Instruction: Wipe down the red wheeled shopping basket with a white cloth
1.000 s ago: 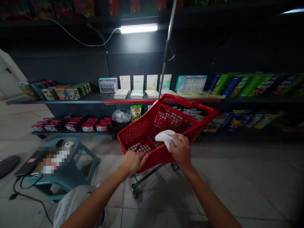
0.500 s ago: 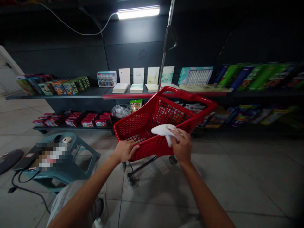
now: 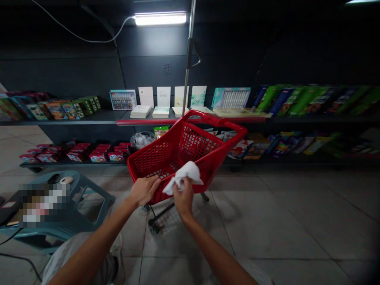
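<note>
In front of me stands a red plastic shopping cart (image 3: 154,158) on a metal frame with wheels. My left hand (image 3: 145,190) grips its near top rim, with the fingers bent over the edge. A white cloth (image 3: 190,171), possibly a paper wipe, is bunched in my right hand (image 3: 183,198) and lies against the near side of the cart just right of my left hand. The fingertips of the right hand are partly hidden by the cloth. The basket's perforated floor and far wall show above my hands.
Behind the cart runs a dark shelf (image 3: 101,115) with books, pen sets and snack packs. Red boxes (image 3: 75,154) line the lower shelf at left. A blue-green stool (image 3: 89,190) with items on it stands at lower left. A metal pole (image 3: 190,51) rises behind the cart.
My right hand has moved left and down along the cart's near side with the cloth, closer to my left hand. The left hand stays on the rim. The view has shifted right.
</note>
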The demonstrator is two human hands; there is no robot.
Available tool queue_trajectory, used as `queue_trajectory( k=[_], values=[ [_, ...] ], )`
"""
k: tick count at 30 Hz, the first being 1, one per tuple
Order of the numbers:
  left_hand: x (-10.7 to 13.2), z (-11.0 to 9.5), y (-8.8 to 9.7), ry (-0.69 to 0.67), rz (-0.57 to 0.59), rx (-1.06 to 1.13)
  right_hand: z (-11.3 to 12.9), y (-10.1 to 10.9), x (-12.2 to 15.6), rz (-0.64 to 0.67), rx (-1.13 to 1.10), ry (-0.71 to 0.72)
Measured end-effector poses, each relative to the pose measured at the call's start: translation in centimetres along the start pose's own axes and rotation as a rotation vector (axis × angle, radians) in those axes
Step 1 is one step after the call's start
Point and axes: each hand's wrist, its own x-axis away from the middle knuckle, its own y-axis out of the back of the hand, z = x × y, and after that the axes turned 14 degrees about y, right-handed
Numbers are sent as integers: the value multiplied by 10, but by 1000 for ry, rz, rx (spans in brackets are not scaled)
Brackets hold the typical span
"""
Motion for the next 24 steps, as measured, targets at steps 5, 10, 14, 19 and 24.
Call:
queue_trajectory(
  k=[5,10,14,19,24],
  values=[
    [-2,7,3,-4,22,62,38,-25,38,552,-31,134],
    [-4,8,5,13,26,63,20,14,-9,638,273,364],
    [-5,8,4,16,10,30,-33,81,-63,339,443,232],
    [-4,6,3,-7,-5,26,-117,122,-94,-139,477,-181],
    [-4,6,1,-6,-24,25,-98,56,-53,-62,250,-203]
  ],
)
